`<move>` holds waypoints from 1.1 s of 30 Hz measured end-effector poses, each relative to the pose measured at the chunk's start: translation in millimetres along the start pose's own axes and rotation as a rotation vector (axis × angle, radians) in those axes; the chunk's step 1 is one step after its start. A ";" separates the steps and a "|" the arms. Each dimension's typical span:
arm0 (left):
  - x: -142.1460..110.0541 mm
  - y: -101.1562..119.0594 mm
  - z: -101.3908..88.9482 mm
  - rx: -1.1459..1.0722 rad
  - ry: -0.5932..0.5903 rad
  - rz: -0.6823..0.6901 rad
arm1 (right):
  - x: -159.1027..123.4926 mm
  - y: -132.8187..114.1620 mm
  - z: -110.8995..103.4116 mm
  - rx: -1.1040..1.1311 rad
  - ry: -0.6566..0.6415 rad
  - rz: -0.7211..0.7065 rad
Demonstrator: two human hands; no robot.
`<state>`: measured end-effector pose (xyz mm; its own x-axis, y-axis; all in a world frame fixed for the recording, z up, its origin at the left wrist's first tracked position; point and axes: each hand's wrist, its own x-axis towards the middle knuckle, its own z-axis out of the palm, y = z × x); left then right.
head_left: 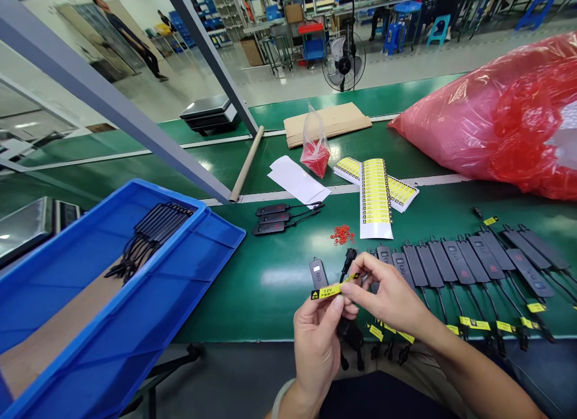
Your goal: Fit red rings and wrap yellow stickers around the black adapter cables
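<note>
My left hand (318,344) pinches a yellow 12V label (327,291) around its middle. My right hand (385,287) grips the label's other end, fingers closed. A black cable connector (348,260) sticks up behind the fingers; how the label meets its cable is hidden by my hands. Just beyond lies a small black controller (318,273) with a tiny screen. To the right, a row of black controllers (458,261) rests on the green bench, several of their cables bearing yellow tags (474,323). Sheets of yellow labels (376,190) lie farther back.
A blue bin (180,275) at left holds more wired controllers (157,226). Small red rings (342,234) lie near three controllers (271,217). Behind are white paper (297,180), a bag of red pieces (315,154), cardboard (333,123) and a big red plastic bag (478,112).
</note>
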<state>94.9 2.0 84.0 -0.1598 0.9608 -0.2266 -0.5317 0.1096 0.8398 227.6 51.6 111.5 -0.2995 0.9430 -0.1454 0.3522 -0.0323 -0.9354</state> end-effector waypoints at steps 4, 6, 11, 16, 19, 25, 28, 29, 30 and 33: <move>1.4 -2.9 -4.1 0.060 0.040 0.095 | -6.3 -2.4 1.0 -0.134 0.170 -0.149; 0.9 -5.4 -6.2 0.112 0.079 0.154 | -10.2 -5.0 1.8 -0.146 0.214 -0.227; -5.6 -13.3 -10.6 0.221 0.018 0.198 | -12.2 -11.2 2.3 0.200 0.021 -0.162; -5.0 -6.7 -16.1 0.278 -0.079 0.255 | -8.3 -7.5 0.4 0.480 -0.013 -0.141; 2.4 9.1 -19.3 0.263 -0.145 0.395 | -7.9 -3.9 -0.4 0.496 0.033 -0.177; 14.1 36.9 -22.6 0.453 -0.220 0.498 | -10.4 -5.1 -0.2 0.489 0.028 -0.188; 16.6 43.4 -22.2 0.516 -0.238 0.467 | -11.6 -5.5 -0.3 0.475 0.029 -0.169; 17.3 45.2 -21.8 0.531 -0.240 0.465 | -12.0 -5.3 -0.4 0.470 0.029 -0.161; 18.1 47.0 -21.4 0.547 -0.242 0.464 | -12.4 -5.0 -0.4 0.466 0.029 -0.152; 20.7 52.3 -19.8 0.603 -0.264 0.473 | -13.9 -4.7 -0.4 0.458 0.037 -0.139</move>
<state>47.3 22.6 113.5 -0.0138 0.9601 0.2794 0.0950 -0.2769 0.9562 230.4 38.8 118.0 -0.2812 0.9596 -0.0050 -0.1187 -0.0400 -0.9921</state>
